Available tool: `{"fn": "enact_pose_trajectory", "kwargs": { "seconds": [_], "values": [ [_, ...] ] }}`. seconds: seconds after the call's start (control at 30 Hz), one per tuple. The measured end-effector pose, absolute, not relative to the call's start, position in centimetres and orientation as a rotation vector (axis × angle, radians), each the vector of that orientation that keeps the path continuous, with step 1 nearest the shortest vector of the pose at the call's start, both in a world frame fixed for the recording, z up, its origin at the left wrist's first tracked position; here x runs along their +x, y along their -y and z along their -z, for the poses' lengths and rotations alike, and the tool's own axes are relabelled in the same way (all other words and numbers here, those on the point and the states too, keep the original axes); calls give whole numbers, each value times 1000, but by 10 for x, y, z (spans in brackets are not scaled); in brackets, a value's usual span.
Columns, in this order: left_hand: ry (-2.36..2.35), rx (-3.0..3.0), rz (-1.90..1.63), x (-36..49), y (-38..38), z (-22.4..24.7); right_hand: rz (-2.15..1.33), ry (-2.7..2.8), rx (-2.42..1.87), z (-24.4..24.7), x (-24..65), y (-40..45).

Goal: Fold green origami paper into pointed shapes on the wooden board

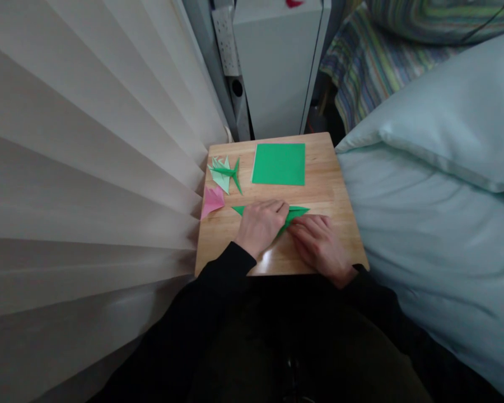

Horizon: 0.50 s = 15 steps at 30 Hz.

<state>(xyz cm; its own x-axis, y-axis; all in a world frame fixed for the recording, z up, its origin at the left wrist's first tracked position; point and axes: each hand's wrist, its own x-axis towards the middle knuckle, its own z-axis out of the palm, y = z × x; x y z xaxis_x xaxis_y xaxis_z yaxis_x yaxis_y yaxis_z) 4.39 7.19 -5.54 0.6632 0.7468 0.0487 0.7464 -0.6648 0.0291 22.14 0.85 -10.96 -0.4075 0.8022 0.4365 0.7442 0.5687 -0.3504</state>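
Note:
A sheet of green origami paper (294,212), folded to a triangle-like shape with its long edge away from me, lies on the small wooden table (319,196). My left hand (262,225) rests over its middle, fingers bent and together, and covers much of it. At the paper's lower right edge, my right hand (317,242) is closed, with its fingertips pinching or pressing the edge. Just beyond my hands sits a stack of square green paper (279,164).
Folded paper pieces lie at the table's left: light green (220,177), darker green (236,174) and pink (213,200). A pleated white curtain (109,168) borders the left side. Pale bedding (424,196) is on the right, and a white cabinet (277,73) stands behind.

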Motion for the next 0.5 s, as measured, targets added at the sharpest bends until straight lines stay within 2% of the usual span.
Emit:
{"fn": "enact_pose_trajectory", "kwargs": {
  "seconds": [0.23,0.37,0.5],
  "values": [
    [-1190,2793,-125,41,-67,82,-324,2303,-1353,111,221,-14],
    [-1151,2728,62,37,-64,76,-504,2520,-1417,83,224,-31],
    [-1384,2597,245,51,-44,69,-608,2718,-1659,45,211,-39]
  ]
}}
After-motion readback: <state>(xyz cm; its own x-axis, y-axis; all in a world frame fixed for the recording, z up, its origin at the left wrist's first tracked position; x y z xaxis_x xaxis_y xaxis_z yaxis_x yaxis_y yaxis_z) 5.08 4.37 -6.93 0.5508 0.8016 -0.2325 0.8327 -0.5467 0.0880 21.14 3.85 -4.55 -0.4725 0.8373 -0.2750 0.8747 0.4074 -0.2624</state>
